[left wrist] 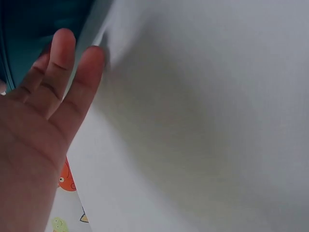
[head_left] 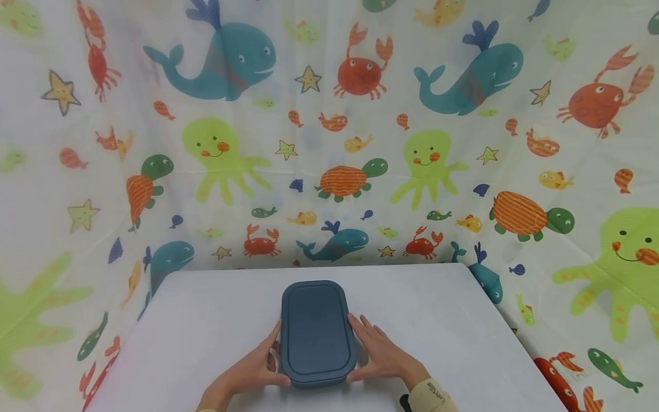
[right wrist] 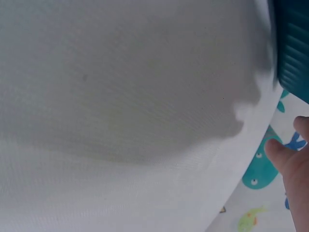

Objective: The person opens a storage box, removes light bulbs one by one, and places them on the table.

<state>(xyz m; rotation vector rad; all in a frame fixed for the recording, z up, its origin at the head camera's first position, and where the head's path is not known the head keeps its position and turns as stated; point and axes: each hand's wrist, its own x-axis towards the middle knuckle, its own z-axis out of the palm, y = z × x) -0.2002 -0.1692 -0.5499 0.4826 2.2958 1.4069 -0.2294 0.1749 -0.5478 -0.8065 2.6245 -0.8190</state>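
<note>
A dark blue lunch box (head_left: 318, 332) with rounded corners and a fitted lid lies on the white table, its long sides running away from me. Along its left side is my left hand (head_left: 252, 363), fingertips at the edge and thumb by the near left corner. My right hand (head_left: 383, 352) mirrors it on the right, thumb by the near right corner. In the left wrist view, the fingers (left wrist: 63, 72) extend loosely beside the blue box (left wrist: 43, 19). The right wrist view catches the box's ribbed side (right wrist: 295, 48) and part of the right hand (right wrist: 297, 164).
The white table (head_left: 216, 309) extends around the box on all sides, with its far edge close to a hanging curtain (head_left: 288, 194) printed with sea animals. More of this cloth hangs at the left and right. A light sleeve (head_left: 431, 396) covers the right wrist.
</note>
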